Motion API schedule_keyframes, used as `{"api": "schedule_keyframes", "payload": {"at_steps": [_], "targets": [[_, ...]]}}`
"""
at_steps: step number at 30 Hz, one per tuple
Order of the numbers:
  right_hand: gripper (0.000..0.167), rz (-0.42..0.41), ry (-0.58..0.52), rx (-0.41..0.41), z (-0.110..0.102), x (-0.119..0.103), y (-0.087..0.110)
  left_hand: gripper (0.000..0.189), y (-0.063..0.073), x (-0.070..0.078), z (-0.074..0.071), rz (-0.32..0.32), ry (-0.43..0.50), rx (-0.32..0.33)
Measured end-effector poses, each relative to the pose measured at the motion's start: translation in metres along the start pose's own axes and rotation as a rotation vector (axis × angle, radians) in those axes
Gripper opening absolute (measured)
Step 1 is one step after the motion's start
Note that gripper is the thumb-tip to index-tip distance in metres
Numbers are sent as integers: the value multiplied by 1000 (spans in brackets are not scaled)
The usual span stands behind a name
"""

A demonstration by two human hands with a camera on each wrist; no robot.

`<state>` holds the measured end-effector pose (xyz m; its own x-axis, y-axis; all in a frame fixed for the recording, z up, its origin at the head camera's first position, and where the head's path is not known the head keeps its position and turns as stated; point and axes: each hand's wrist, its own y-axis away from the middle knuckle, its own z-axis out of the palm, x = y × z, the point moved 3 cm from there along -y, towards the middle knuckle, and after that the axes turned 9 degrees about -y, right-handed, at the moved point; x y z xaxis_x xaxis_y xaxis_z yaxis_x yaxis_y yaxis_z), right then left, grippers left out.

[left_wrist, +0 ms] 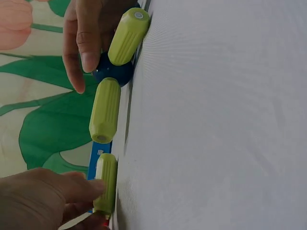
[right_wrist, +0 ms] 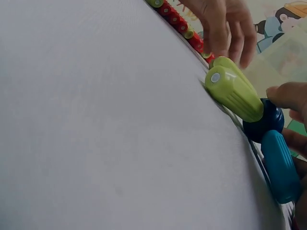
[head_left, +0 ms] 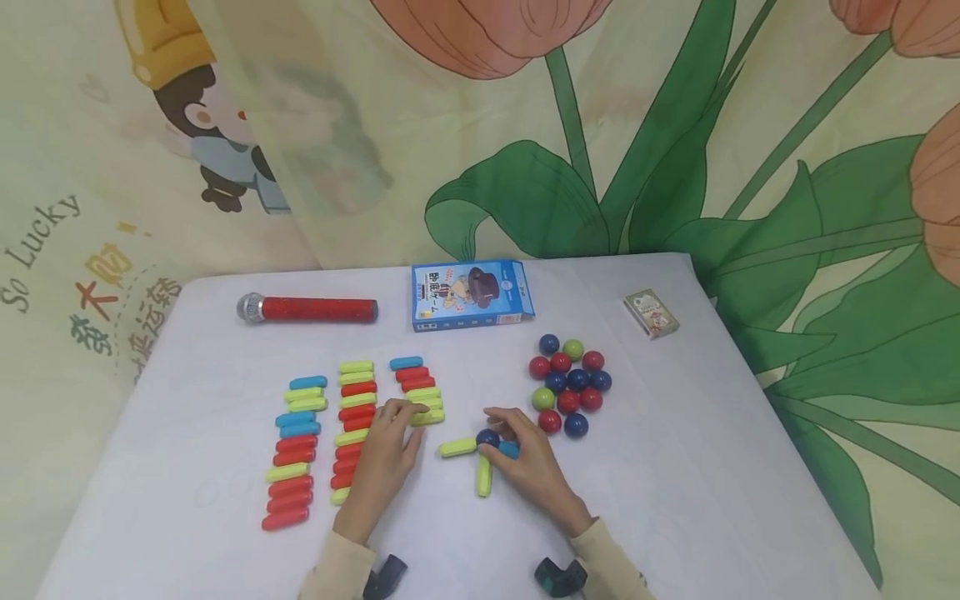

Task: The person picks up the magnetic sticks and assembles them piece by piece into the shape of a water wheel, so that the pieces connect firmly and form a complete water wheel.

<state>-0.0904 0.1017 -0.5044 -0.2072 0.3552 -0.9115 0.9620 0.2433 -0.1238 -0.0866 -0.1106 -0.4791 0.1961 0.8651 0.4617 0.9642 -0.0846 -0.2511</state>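
In the head view my right hand point(head_left: 534, 457) pinches a dark blue ball point(head_left: 487, 438) between thumb and fingers. Two yellow-green magnetic rods point(head_left: 457, 448) and a blue rod point(head_left: 508, 450) stick out from that ball; the hand partly covers the blue one. To the left, my left hand point(head_left: 388, 446) has its fingertips on the left end of another yellow-green rod point(head_left: 429, 417), the lowest in a short column. The left wrist view shows the left thumb and fingers gripping this rod point(left_wrist: 109, 184). Both hands lie low over the white table.
Columns of red rods point(head_left: 292, 458), yellow-green and blue ones lie at the left. Several red, blue and green balls point(head_left: 577, 380) cluster at the right. Along the back are a red microphone point(head_left: 318, 310), a blue box point(head_left: 471, 296) and a small card box point(head_left: 651, 313).
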Motion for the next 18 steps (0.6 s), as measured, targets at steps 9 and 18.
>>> {"api": "schedule_keyframes", "payload": {"at_steps": [9,18], "targets": [[49,0,41,-31,-3,-4,-2,39,1,0,6,0,17,-93],[40,-121,120,-138,0,-6,-6,41,4,8,3,26,137,-215]]}}
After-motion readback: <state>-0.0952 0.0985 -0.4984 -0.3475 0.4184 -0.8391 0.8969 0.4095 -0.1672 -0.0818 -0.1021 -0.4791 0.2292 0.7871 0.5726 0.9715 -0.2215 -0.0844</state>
